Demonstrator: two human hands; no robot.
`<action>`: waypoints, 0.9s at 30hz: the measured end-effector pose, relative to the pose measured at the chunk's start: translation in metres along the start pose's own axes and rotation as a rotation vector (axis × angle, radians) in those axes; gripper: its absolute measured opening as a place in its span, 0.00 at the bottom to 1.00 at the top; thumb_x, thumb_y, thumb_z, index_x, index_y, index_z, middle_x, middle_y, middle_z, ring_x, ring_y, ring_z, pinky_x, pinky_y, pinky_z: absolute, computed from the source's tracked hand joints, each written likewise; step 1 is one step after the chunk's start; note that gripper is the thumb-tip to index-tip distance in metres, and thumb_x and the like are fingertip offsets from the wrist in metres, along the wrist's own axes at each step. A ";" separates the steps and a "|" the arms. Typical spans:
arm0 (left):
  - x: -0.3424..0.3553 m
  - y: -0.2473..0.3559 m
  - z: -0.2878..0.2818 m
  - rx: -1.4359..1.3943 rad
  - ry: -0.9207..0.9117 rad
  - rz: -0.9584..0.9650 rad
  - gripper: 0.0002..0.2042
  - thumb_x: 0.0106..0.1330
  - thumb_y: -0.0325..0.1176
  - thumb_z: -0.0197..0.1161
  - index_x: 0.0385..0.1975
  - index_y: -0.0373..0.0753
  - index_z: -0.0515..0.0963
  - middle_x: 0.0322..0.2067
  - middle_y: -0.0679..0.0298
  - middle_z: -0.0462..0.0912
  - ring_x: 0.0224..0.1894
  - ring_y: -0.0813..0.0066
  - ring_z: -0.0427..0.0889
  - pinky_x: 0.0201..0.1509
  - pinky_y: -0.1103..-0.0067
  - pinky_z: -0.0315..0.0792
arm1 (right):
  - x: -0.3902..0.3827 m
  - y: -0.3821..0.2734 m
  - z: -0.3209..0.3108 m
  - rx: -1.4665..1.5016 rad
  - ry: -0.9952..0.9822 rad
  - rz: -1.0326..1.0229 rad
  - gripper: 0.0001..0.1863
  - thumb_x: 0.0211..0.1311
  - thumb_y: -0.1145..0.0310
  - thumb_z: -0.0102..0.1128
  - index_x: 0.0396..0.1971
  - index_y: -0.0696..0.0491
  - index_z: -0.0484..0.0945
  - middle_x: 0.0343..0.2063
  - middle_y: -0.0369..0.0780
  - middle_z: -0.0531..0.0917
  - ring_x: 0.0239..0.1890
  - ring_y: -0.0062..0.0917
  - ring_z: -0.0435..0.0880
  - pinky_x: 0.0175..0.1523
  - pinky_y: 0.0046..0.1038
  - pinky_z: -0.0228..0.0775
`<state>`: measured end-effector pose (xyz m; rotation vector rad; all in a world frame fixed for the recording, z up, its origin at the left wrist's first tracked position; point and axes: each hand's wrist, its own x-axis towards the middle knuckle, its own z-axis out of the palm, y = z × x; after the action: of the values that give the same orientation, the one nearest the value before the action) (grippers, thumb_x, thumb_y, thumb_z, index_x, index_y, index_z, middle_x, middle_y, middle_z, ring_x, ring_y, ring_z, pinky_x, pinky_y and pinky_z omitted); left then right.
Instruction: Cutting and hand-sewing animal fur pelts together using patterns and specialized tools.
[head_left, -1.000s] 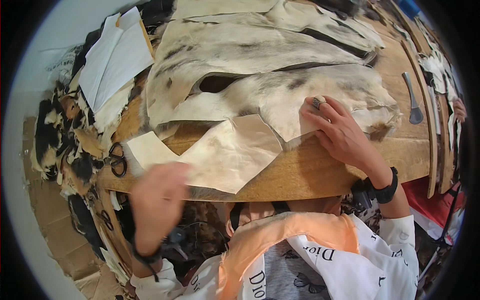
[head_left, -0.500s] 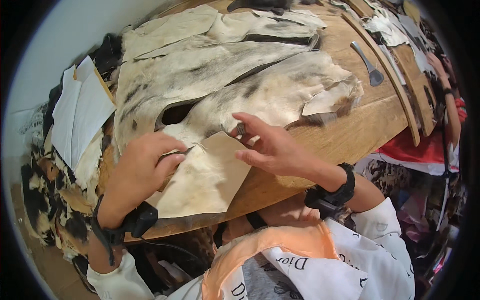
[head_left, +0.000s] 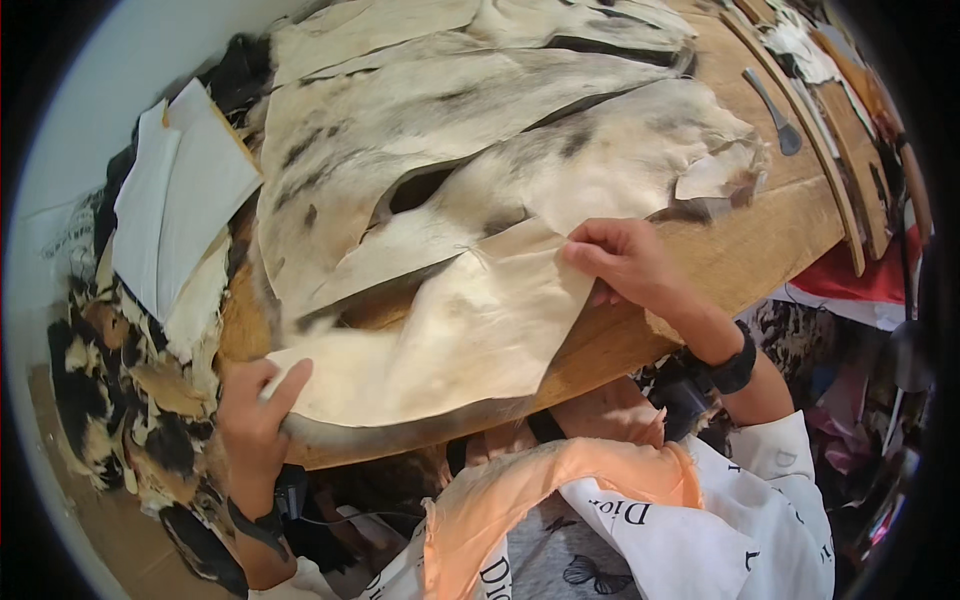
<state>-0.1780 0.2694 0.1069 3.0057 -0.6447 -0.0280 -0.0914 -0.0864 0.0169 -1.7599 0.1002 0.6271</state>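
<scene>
Cream hide piece (head_left: 460, 345) lies along the near edge of the wooden surface (head_left: 770, 250) in the head view. The left hand (head_left: 258, 405), pointing upward, pinches its left end, apparently with fingers underneath; the right hand (head_left: 622, 262), angled inward, pinches its upper right edge.

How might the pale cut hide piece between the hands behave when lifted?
The pale hide piece probably sags: it ripples between the left hand and right hand. Its thin edges suggest it's light for its spread.
</scene>
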 end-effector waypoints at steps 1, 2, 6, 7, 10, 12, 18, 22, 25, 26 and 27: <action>-0.008 0.008 -0.006 -0.014 0.018 0.007 0.20 0.40 0.19 0.55 0.37 0.40 0.79 0.34 0.57 0.71 0.38 0.62 0.71 0.38 0.71 0.67 | -0.001 -0.003 0.000 -0.008 -0.016 0.001 0.11 0.58 0.66 0.55 0.31 0.59 0.78 0.18 0.35 0.79 0.14 0.15 0.77 0.17 0.16 0.66; -0.018 0.018 -0.014 0.181 0.162 0.013 0.21 0.40 0.20 0.55 0.38 0.41 0.79 0.33 0.58 0.70 0.37 0.63 0.71 0.38 0.72 0.66 | -0.002 -0.008 -0.003 -0.011 -0.027 0.028 0.11 0.58 0.65 0.54 0.30 0.59 0.78 0.17 0.36 0.79 0.14 0.16 0.77 0.18 0.17 0.67; -0.034 0.042 -0.003 0.395 0.147 -0.135 0.20 0.43 0.21 0.55 0.39 0.43 0.79 0.34 0.61 0.69 0.36 0.65 0.71 0.39 0.72 0.64 | 0.000 -0.020 -0.005 -0.359 -0.109 -0.001 0.15 0.58 0.63 0.53 0.25 0.62 0.78 0.14 0.40 0.78 0.12 0.20 0.77 0.19 0.21 0.69; -0.034 0.045 0.004 0.362 -0.070 -0.253 0.19 0.44 0.21 0.56 0.39 0.43 0.78 0.35 0.61 0.69 0.37 0.64 0.71 0.39 0.71 0.63 | 0.001 -0.020 -0.005 -0.358 -0.131 0.019 0.15 0.58 0.63 0.53 0.25 0.62 0.78 0.14 0.40 0.78 0.12 0.20 0.77 0.19 0.21 0.69; -0.023 0.049 0.017 0.117 -0.132 -0.300 0.15 0.47 0.22 0.57 0.37 0.40 0.77 0.34 0.61 0.72 0.38 0.63 0.71 0.39 0.70 0.62 | 0.000 -0.014 -0.005 -0.407 -0.111 -0.033 0.16 0.58 0.63 0.53 0.23 0.63 0.78 0.12 0.42 0.79 0.12 0.23 0.78 0.20 0.24 0.69; -0.007 0.056 0.013 -0.024 -0.101 -0.307 0.13 0.50 0.20 0.57 0.36 0.37 0.77 0.32 0.60 0.75 0.36 0.62 0.72 0.40 0.71 0.64 | -0.002 -0.008 -0.010 -0.382 -0.098 -0.070 0.15 0.57 0.63 0.53 0.23 0.62 0.78 0.12 0.42 0.79 0.13 0.24 0.78 0.21 0.24 0.69; 0.105 0.087 0.018 -0.418 0.163 0.060 0.09 0.50 0.21 0.60 0.32 0.38 0.79 0.32 0.61 0.76 0.33 0.62 0.74 0.37 0.75 0.68 | -0.009 0.003 -0.019 -0.353 -0.118 -0.132 0.13 0.59 0.63 0.54 0.30 0.58 0.79 0.14 0.37 0.80 0.14 0.18 0.78 0.20 0.21 0.68; 0.172 0.104 0.061 -0.531 0.178 0.315 0.08 0.47 0.23 0.63 0.29 0.37 0.78 0.31 0.60 0.75 0.33 0.63 0.74 0.36 0.75 0.68 | -0.008 0.008 -0.015 -0.425 0.012 -0.186 0.12 0.52 0.63 0.56 0.22 0.57 0.80 0.16 0.46 0.79 0.20 0.38 0.79 0.29 0.34 0.71; 0.186 0.106 0.079 -0.648 -0.048 0.056 0.07 0.49 0.21 0.64 0.28 0.34 0.77 0.32 0.64 0.72 0.31 0.75 0.74 0.33 0.82 0.68 | -0.007 0.013 -0.012 -0.435 0.065 -0.212 0.13 0.51 0.61 0.56 0.20 0.56 0.80 0.18 0.47 0.78 0.22 0.43 0.78 0.31 0.38 0.71; 0.188 0.105 0.082 -0.671 -0.089 0.043 0.05 0.50 0.22 0.63 0.26 0.33 0.75 0.31 0.66 0.70 0.30 0.79 0.72 0.32 0.84 0.67 | -0.006 0.014 -0.012 -0.410 0.076 -0.215 0.13 0.51 0.61 0.56 0.20 0.56 0.80 0.18 0.47 0.78 0.22 0.43 0.78 0.31 0.38 0.71; 0.189 0.102 0.084 -0.667 -0.102 0.056 0.05 0.50 0.22 0.63 0.26 0.33 0.75 0.31 0.66 0.70 0.30 0.79 0.72 0.32 0.84 0.67 | -0.006 0.016 -0.011 -0.435 0.092 -0.218 0.13 0.51 0.61 0.56 0.19 0.56 0.80 0.17 0.47 0.78 0.23 0.43 0.78 0.31 0.38 0.71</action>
<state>-0.0506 0.0938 0.0297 2.3530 -0.5806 -0.3256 -0.0986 -0.1025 0.0075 -2.1831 -0.1761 0.4284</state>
